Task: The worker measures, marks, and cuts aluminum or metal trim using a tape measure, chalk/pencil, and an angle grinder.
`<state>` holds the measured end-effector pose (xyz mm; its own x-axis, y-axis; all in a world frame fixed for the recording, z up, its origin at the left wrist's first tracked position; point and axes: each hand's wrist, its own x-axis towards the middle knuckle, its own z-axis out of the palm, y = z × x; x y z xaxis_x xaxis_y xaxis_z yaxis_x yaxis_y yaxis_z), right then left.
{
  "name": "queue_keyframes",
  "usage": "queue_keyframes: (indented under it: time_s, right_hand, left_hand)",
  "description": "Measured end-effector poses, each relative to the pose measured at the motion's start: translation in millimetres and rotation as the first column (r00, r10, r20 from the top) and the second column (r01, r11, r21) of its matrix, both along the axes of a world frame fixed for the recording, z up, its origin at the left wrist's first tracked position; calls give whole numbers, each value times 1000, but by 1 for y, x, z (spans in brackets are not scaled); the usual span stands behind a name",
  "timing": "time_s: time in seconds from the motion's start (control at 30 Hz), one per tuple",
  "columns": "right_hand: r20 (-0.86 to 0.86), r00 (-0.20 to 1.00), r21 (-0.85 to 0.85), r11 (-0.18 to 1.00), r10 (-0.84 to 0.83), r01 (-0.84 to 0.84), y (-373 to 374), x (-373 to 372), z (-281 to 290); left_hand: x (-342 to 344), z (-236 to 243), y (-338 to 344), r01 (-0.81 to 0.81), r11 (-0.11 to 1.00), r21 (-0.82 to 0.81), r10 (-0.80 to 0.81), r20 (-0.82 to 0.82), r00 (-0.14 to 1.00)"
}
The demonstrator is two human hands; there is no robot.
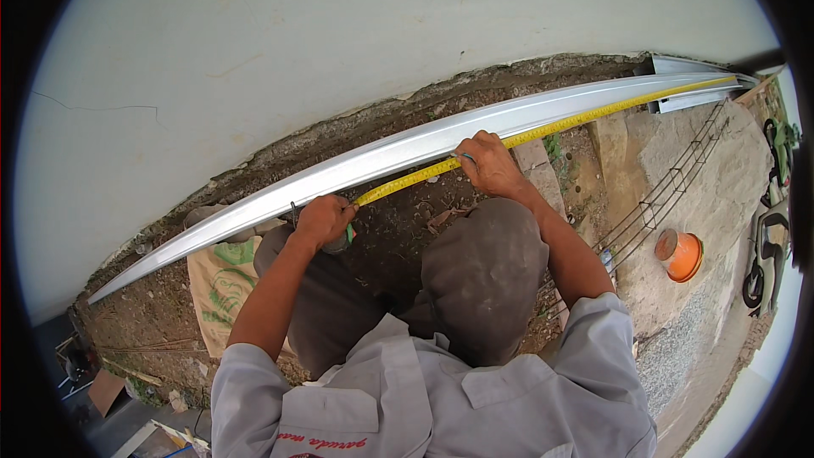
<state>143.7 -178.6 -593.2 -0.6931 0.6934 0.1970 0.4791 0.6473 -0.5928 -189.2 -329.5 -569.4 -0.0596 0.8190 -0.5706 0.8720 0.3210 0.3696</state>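
A long silver metal channel [381, 155] lies at a slant between me and the wall. The yellow blade of a tape measure [585, 115] is drawn out along its near edge toward the far right end. My left hand [322, 222] is closed around the tape measure's case, of which only a dark grey and green part shows below the fingers. My right hand [489, 163] is pinched at the channel's near edge, over the blade. A thin bluish stick [465, 157] sticks out from its fingers; its kind is too small to make out. I am crouching, knees apart.
The pale wall [297, 42] rises just beyond the channel. Shorter metal pieces [695, 100] lie under its right end. On the right are a wire rebar cage [670, 187], an orange pot [678, 254] and a parked motorbike [767, 246]. A printed sack [225, 284] lies by my left knee.
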Motion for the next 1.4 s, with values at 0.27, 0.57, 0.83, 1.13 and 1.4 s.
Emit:
queue_keyframes:
  time_s: [0.27, 0.57, 0.83, 1.13, 1.4]
  right_hand:
    - [-41, 999, -25, 999, -34, 33, -2, 0, -3]
    - [-83, 988, -112, 987, -128, 118, -4, 7, 15]
    - [-403, 662, -414, 771, -632, 485, -55, 54, 6]
    - [-288, 905, 16, 943, -314, 333, -57, 15, -32]
    - [-311, 920, 128, 949, -238, 288, -39, -9, -37]
  left_hand:
    - [-2, -5, -2, 1, 999, 36, -1, 19, 1000]
    - [-3, -6, -2, 14, 1000, 27, -14, 10, 1000]
    - [-13, 21, -5, 18, 1000, -22, -14, 165, 986]
    - [-49, 26, 40, -176, 976, 130, 108, 411, 905]
    - [-62, 14, 49, -97, 991, -91, 128, 453, 882]
